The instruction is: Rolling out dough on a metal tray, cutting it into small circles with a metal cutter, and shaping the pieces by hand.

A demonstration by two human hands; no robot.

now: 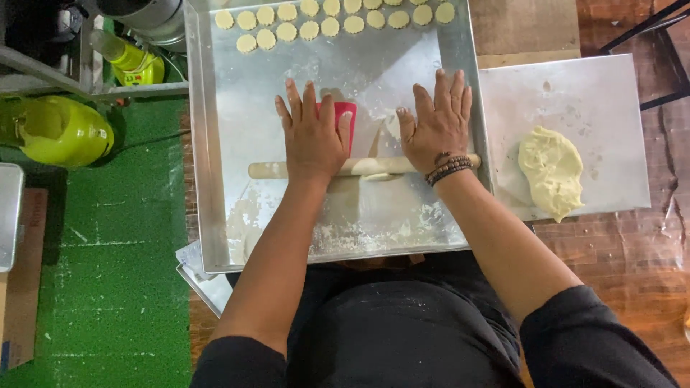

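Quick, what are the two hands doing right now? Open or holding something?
Left hand: open, flat, palm pressing on the wooden rolling pin.
Right hand: open, flat, fingers spread, also pressing on the rolling pin, gripping nothing.

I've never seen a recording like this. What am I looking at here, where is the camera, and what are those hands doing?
There is no machine here: these are a person's two bare hands, filmed by one camera worn on the head and looking down. Both hands lie flat, palms down, on a wooden rolling pin, the left hand nearer its left end and the right hand, with a bead bracelet on the wrist, nearer its right end. The fingers are stretched out, so nothing is clasped. The pin lies on a floured metal tray. A red scraper peeks out beside the left hand. Along the tray's far edge sit rows of small round cut biscuits. To the right, a pale board carries a lump of dough.
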